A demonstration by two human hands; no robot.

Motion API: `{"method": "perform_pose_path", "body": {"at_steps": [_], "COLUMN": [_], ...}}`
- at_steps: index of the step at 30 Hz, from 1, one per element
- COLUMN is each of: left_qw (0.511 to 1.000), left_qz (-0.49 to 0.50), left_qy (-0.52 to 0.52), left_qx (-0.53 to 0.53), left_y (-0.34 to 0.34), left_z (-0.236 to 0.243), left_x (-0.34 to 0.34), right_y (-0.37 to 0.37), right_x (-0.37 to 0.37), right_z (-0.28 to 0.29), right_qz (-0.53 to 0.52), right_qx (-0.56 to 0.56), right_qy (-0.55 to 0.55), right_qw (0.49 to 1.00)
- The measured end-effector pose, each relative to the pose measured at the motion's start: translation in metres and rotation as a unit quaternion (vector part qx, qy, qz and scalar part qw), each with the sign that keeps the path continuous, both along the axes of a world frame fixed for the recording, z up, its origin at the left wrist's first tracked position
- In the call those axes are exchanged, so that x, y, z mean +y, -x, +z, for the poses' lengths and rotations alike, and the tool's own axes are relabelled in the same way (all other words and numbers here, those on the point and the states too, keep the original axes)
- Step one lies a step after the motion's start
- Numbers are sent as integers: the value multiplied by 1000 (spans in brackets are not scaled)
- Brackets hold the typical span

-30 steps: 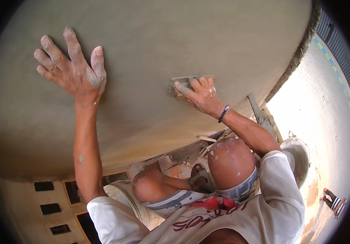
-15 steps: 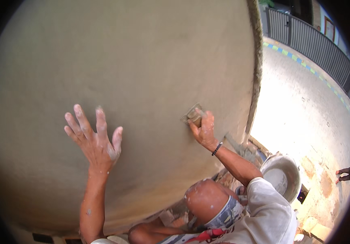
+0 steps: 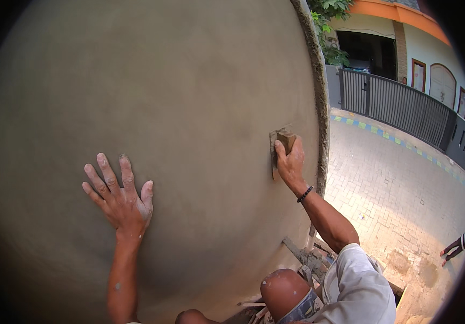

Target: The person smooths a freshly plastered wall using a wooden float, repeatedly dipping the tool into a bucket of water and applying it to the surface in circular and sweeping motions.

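Observation:
A broad wall of smooth grey-brown wet plaster (image 3: 205,108) fills most of the view. Near its right edge, my right hand (image 3: 293,166) is closed around the block-like handle of a plastering float (image 3: 285,141), whose flat plate lies against the plaster. A dark beaded bracelet circles that wrist. Well to the left, my left hand (image 3: 123,205) holds nothing, its fingers spread and its palm toward the wall. Whether that palm presses on the plaster, I cannot tell. Pale dried residue coats the left fingers.
The wall ends at a rough vertical edge (image 3: 320,92). Below lie wood scraps and mortar-smeared boards (image 3: 310,262), close to my bent knee (image 3: 283,291). Beyond are a paved lane (image 3: 372,178), a dark slatted gate (image 3: 405,97) and a person (image 3: 457,245) at the far right.
My right hand and the float have shifted up and right, closer to the wall's edge. The view has tilted up, showing more of the house; the bucket beside me is now out of sight.

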State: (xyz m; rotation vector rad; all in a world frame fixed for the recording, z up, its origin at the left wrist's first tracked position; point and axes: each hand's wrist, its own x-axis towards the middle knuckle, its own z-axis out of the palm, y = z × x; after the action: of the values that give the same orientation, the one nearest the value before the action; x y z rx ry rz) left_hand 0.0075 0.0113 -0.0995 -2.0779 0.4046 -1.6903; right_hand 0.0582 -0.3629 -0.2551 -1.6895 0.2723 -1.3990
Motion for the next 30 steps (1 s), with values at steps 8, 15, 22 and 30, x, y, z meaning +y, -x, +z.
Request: {"method": "perform_pose_path", "body": {"at_steps": [8, 15, 22, 30], "left_qw": [1000, 999, 997, 997], "left_qz": [-29, -37, -57, -65], "left_qy": [9, 25, 36, 40], "left_qx": [8, 9, 38, 25], "left_y": [9, 12, 11, 11], "left_z": [13, 18, 10, 12], "left_x": [-1, 6, 0, -4], "right_y": [-29, -28, -44, -42], "right_x": [-125, -61, -107, -156], "right_z": [211, 168, 182, 243], "right_qz": [-33, -52, -54, -33], "right_qx": [-65, -39, -60, -83], "right_qy": [36, 110, 19, 21], "right_qw": [997, 992, 997, 996]}}
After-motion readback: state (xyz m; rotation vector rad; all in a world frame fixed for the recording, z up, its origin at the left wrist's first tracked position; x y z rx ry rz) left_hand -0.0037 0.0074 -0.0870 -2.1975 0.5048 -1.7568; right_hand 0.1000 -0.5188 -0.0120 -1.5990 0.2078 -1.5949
